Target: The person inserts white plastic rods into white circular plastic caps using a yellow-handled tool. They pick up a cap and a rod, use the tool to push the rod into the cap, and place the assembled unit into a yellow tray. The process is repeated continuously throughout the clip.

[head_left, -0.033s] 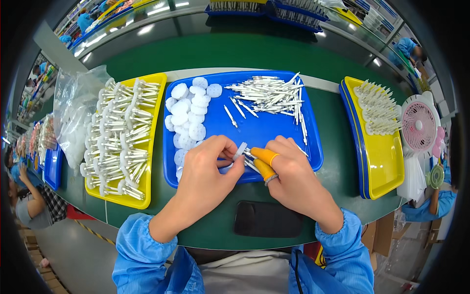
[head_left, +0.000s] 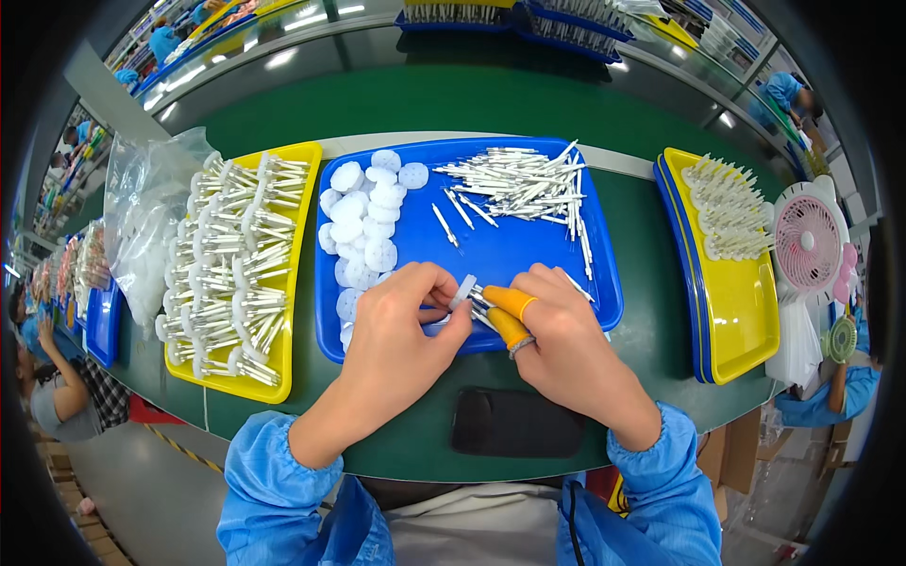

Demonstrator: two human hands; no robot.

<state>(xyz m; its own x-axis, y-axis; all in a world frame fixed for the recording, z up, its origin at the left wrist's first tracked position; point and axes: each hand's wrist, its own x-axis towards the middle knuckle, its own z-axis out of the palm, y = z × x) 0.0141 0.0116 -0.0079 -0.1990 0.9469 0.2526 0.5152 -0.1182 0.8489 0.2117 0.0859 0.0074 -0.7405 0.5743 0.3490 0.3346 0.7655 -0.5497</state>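
My left hand (head_left: 401,330) and my right hand (head_left: 557,335) meet over the near edge of a blue tray (head_left: 514,250). Between the fingertips they hold a small white disc on a thin white stick (head_left: 464,291). Orange finger cots cover two fingers of my right hand. In the blue tray lie a heap of round white discs (head_left: 363,226) on the left and a pile of thin white sticks (head_left: 524,184) at the back right.
A yellow tray (head_left: 288,283) on the left holds several rows of finished disc-and-stick pieces. Another yellow tray (head_left: 731,311) on the right holds more. A black phone (head_left: 514,424) lies at the table's near edge. A pink fan (head_left: 812,245) stands far right; clear bags (head_left: 142,226) lie far left.
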